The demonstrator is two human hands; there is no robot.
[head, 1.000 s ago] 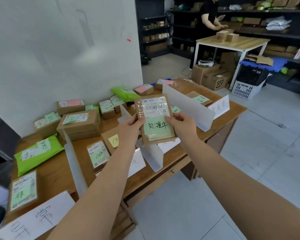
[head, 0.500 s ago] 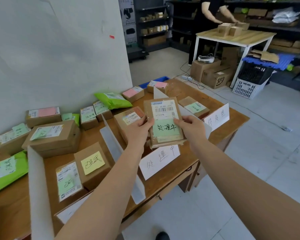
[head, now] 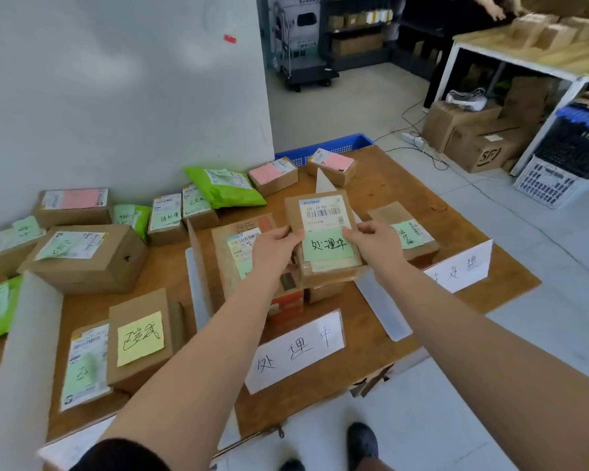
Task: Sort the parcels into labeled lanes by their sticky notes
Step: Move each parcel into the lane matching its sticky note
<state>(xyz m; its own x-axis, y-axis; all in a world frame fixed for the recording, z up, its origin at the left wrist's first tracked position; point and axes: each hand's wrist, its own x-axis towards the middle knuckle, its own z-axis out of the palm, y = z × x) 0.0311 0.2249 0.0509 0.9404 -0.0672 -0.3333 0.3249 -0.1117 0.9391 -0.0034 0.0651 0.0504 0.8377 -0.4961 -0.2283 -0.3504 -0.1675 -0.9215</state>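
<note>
Both hands hold one flat brown parcel (head: pixel 323 237) above the middle lane of the wooden counter (head: pixel 405 195). Left hand (head: pixel 275 248) grips the parcel's left edge, fingers (head: pixel 286 235) pinching it, thumb on top. Right hand (head: pixel 374 243) does the same on the right edge, fingers (head: pixel 356 236) pinching the parcel. Parcel face up, slightly tilted, white shipping label at top, green sticky note (head: pixel 327 245) with handwriting below it. Directly under the parcel: a stack of boxes (head: pixel 238 253) in the same lane, contact unclear. In front of the parcel, at the counter's near edge, a white lane card (head: pixel 295 351) with matching handwriting. Right of the parcel, past a white divider (head: pixel 381 307), another lane card (head: pixel 459 265). Left of the parcel, a box with a yellow note (head: pixel 140 338).
</note>
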